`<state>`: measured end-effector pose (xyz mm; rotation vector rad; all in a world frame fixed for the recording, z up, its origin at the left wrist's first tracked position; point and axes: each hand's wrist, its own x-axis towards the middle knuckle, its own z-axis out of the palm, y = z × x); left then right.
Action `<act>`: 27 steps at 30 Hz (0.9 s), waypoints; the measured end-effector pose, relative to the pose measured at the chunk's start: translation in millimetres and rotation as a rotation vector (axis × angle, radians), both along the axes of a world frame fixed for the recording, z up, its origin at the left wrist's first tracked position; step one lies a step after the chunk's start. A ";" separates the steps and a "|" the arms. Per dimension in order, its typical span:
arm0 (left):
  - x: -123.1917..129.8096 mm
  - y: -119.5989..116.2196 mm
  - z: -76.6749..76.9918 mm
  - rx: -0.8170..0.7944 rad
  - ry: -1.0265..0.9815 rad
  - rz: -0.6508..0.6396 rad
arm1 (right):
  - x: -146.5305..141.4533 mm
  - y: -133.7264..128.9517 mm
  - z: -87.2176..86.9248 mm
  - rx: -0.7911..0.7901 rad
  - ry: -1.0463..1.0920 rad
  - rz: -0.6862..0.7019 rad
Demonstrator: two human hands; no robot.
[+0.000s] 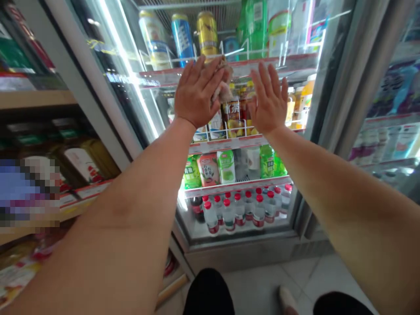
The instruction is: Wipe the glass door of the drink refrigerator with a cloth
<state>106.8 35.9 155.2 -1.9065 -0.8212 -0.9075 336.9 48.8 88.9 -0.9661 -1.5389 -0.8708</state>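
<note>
We hold both hands up flat at the fridge door [295, 131]. Our left hand [197, 94] presses a crumpled cloth [225, 85] on the glass. Our right hand [267, 103] is open and holds nothing. Drinks sit inside.

Glass-door drinks fridge [315, 131] lit by a bright vertical light strip [131, 65], wooden shop shelves [36, 98] at left, pale tiled floor [262, 288], second fridge door [393, 131] at right

Bare arms, bare hands
No sleeves on either forearm, left hand [197, 94] and right hand [267, 103] ungloved; dark trousers, pale shoe [288, 299].
</note>
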 end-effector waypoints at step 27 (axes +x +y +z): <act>-6.5 -11.9 -13.9 -0.088 0.111 -0.050 | 3.4 4.5 -6.3 -0.041 0.063 0.150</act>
